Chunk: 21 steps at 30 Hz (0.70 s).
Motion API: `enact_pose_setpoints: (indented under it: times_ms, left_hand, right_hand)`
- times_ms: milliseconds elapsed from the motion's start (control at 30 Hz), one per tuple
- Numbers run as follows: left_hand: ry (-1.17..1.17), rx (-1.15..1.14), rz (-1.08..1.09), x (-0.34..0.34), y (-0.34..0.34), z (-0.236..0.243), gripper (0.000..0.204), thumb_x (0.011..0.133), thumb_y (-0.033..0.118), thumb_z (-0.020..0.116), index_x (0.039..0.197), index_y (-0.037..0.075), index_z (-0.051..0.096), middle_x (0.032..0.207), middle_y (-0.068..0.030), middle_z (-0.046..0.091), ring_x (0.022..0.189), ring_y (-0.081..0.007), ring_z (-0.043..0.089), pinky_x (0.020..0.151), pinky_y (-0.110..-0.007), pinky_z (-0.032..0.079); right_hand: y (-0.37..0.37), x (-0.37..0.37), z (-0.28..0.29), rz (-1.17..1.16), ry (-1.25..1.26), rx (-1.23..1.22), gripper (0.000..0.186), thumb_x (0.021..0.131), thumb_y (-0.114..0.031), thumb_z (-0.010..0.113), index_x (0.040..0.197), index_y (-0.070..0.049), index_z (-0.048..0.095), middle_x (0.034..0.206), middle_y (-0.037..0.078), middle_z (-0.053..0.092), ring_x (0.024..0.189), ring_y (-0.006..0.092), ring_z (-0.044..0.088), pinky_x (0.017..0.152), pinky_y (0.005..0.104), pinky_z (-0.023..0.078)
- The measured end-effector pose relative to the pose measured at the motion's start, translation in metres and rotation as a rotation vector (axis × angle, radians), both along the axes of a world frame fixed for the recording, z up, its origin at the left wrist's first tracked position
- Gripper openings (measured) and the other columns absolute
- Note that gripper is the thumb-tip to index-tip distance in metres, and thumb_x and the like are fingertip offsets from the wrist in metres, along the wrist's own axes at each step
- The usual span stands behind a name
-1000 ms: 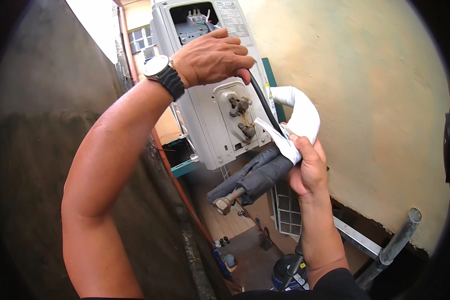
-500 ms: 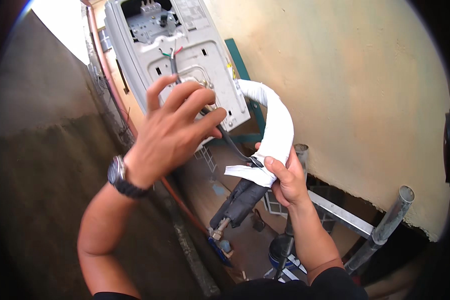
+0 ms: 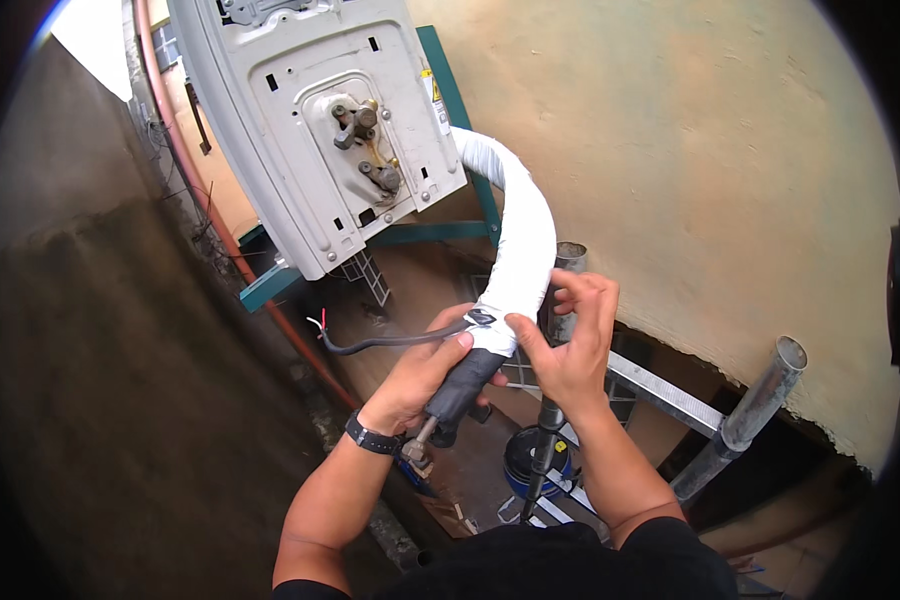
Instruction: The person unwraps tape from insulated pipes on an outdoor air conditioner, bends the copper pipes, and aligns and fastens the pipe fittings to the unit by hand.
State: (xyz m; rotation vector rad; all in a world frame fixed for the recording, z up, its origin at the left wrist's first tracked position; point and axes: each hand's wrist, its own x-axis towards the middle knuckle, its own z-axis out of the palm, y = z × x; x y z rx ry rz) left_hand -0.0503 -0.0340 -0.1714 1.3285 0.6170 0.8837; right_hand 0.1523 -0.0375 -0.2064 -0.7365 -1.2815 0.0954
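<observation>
A curved pipe bundle wrapped in white tape comes down from behind the outdoor air-conditioner unit. Its lower end is black foam insulation, from which a bare pipe with a metal nut sticks out. My left hand grips the bundle where tape meets foam, thumb on top. A black cable leaves the tape there and runs left across that hand to bare coloured wire ends. My right hand is beside the tape on the right, fingers apart and thumb tip at the wrap's edge.
Two valves show on the unit's side panel. A green bracket supports the unit against the beige wall. Metal scaffold pipes stand at the right. Below is a dark bucket. A dark wall rises at left.
My left hand has come down from the raised cable to grip the bundle. The cable now lies leftward, the loose tape flap is wrapped down, and my right hand has loosened its hold.
</observation>
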Motion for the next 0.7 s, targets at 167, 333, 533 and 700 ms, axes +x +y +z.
enact_pose_setpoints:
  times_ms: [167,333,533,700]
  left_hand:
    - [0.079,0.514,0.327,0.015,0.01,-0.03,0.04,0.106,0.02,0.059,0.141,0.005,0.047,0.118,-0.0083,0.062,0.105,-0.0132,0.062,0.093,-0.027,0.052]
    - [0.021,0.555,0.36,0.018,0.011,-0.039,0.03,0.106,0.023,0.065,0.126,0.004,0.053,0.109,-0.0042,0.061,0.097,-0.009,0.058,0.08,-0.025,0.05]
    - [0.103,0.526,0.431,0.024,0.013,-0.043,0.026,0.101,0.02,0.071,0.117,0.004,0.058,0.101,-0.003,0.061,0.089,-0.008,0.056,0.075,-0.026,0.048]
    - [0.11,0.638,0.471,0.022,0.018,-0.049,0.029,0.099,0.019,0.073,0.116,0.003,0.058,0.101,-0.0045,0.063,0.088,-0.0106,0.057,0.076,-0.029,0.05]
  right_hand:
    - [-0.02,0.015,0.036,-0.102,-0.487,0.116,0.031,0.073,-0.018,0.09,0.096,-0.005,0.074,0.097,0.009,0.056,0.085,0.0255,0.057,0.074,0.0371,0.05]
    - [-0.022,0.015,0.053,-0.105,-0.746,0.04,0.02,0.079,-0.013,0.082,0.091,-0.005,0.069,0.094,0.009,0.057,0.085,0.0289,0.06,0.072,0.0395,0.051]
    - [-0.001,0.014,0.042,-0.166,-0.675,0.101,0.014,0.089,-0.003,0.071,0.093,0.001,0.058,0.091,0.016,0.055,0.082,0.0357,0.06,0.071,0.0449,0.05]
    - [-0.004,0.012,0.038,-0.104,-0.57,-0.03,0.014,0.089,-0.003,0.073,0.094,0.001,0.059,0.094,0.016,0.056,0.084,0.0367,0.061,0.072,0.0438,0.05]
